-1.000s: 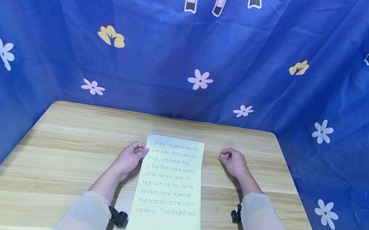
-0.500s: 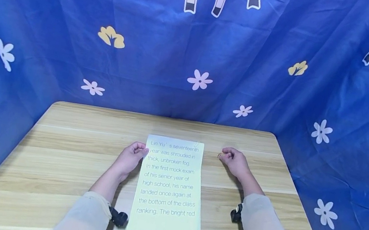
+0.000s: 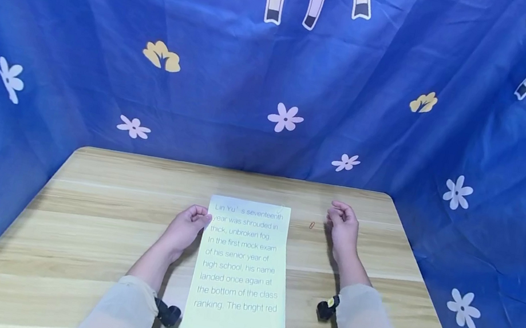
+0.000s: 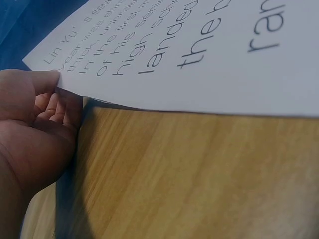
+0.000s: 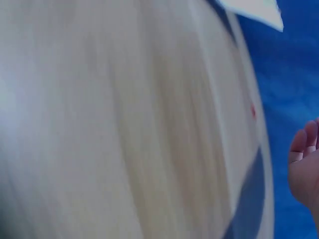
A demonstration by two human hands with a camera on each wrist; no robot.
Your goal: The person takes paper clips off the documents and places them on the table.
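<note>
Head view, going left to right: what comes first?

One left hand, thumb and bent fingers pinching the paper at its left edge, near the top.

How many sheets?

I cannot tell. It is on the one table, print facing up, with one pale clip at the top right corner.

And next?

One red paper clip, lying on the table between the paper and the right hand, touching neither.

How are that hand's fingers?

Loosely bent, near the red paper clip.

Anything behind?

Blue cloth with six white flowers and two yellow bushes.
</note>
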